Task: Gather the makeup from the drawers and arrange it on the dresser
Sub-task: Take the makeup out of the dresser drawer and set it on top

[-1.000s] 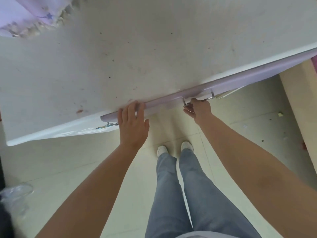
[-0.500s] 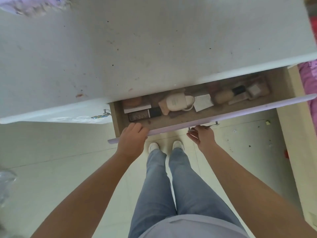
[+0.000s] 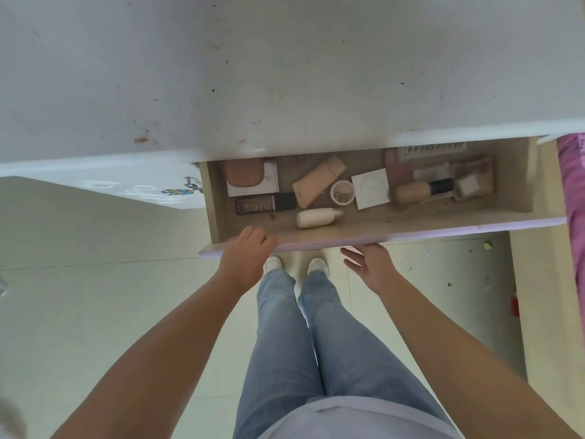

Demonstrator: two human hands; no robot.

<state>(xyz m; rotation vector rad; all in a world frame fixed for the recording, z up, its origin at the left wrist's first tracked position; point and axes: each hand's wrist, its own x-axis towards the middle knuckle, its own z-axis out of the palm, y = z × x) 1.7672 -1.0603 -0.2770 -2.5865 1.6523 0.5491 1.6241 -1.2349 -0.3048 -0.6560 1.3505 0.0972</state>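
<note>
Here we rest our left hand [image 3: 245,259] on the drawer [image 3: 319,240] front, fingers curled; our right hand [image 3: 368,267] hangs open, holding nothing.

The surface [image 3: 285,74] is seen as matt white laminate, speckled and stained. The drawer [image 3: 519,182] is lined in bare wood-look board. The floor [image 3: 95,312] is laid with glossy tiles.

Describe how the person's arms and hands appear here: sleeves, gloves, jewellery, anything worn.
Both forearms are bare all the way into view; no sleeves reach them. The left hand and right hand wear no gloves, and no rings, watch or bracelets can be seen. Below, the person wears light blue jeans, white shoes and a pale lavender top at the bottom edge.
</note>
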